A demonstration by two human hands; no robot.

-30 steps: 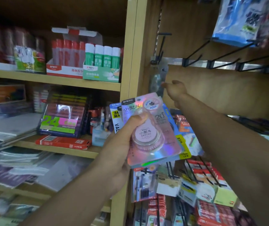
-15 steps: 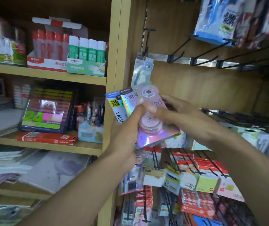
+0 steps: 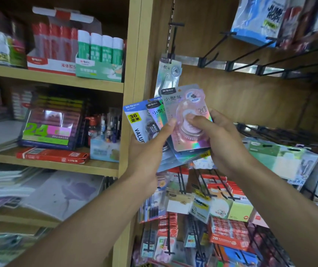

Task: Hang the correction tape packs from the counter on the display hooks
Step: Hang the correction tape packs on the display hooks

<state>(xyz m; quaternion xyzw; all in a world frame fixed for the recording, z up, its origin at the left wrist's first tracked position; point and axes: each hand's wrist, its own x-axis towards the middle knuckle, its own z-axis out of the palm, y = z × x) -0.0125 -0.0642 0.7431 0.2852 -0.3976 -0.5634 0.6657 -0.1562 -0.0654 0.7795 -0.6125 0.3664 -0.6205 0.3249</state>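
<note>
Head view, centre frame: left hand (image 3: 146,151) gripping fanned correction tape packs (image 3: 154,120), right hand (image 3: 219,139) pinching pink pack (image 3: 189,120). Risk: remaining packs slipping loose during pull.

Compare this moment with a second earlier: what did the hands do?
The right hand came back down from the hook rail, leaving one pack hanging on the leftmost hook, and now pinches the pink pack at the front of the stack. The left hand still grips the stack of packs from below. The other upper hooks remain bare.
</note>
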